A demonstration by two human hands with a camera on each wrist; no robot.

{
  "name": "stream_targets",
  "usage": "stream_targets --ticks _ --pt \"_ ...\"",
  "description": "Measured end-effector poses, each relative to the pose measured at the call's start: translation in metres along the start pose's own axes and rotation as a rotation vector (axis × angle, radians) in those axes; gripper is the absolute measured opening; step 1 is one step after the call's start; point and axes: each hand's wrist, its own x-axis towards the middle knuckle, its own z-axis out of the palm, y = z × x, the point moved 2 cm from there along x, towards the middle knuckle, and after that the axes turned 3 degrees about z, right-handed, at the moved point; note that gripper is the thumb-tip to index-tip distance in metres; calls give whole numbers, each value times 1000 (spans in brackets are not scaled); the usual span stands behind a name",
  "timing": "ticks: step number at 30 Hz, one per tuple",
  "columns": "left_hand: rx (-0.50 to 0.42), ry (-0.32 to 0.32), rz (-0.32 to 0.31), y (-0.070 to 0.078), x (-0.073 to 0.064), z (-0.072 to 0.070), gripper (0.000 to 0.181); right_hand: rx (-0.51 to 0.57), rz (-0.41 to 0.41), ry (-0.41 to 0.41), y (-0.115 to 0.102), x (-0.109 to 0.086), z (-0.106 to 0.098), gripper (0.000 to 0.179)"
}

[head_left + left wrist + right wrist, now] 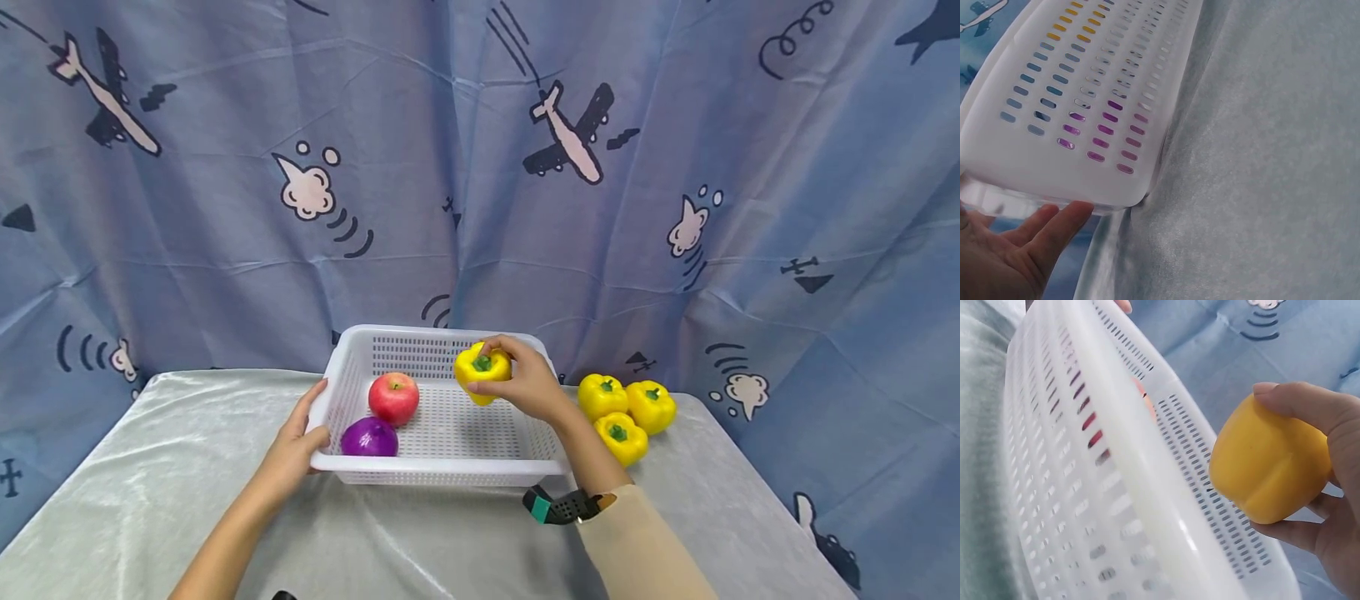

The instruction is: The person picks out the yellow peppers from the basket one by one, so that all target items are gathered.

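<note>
A yellow bell pepper (pixel 480 371), green stem up, is held between the thumb and fingers of my right hand (pixel 531 379) over the right part of a white plastic basket (pixel 450 475). The right wrist view shows the same pepper (pixel 1269 462) above the basket's rim. My left hand (pixel 291 442) grips the basket's left rim near the front corner; its fingers (pixel 1063 228) lie along the end wall. Inside the basket, on the left, sit a red apple (pixel 393 398) and, in front of it, a glossy purple round item (pixel 370 437).
To the right of the basket, three more yellow bell peppers (pixel 621 442) stand bunched together on the table. A pale, shiny cloth (pixel 420 542) covers the tabletop. Behind it hangs a blue curtain (pixel 420 167) with airplane prints. A black band (pixel 558 506) circles my right wrist.
</note>
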Motion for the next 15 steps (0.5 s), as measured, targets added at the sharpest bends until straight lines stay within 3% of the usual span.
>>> stream_targets --ticks 15 --pt "-22 -12 5 -2 2 0 90 15 -14 23 -17 -49 -36 42"
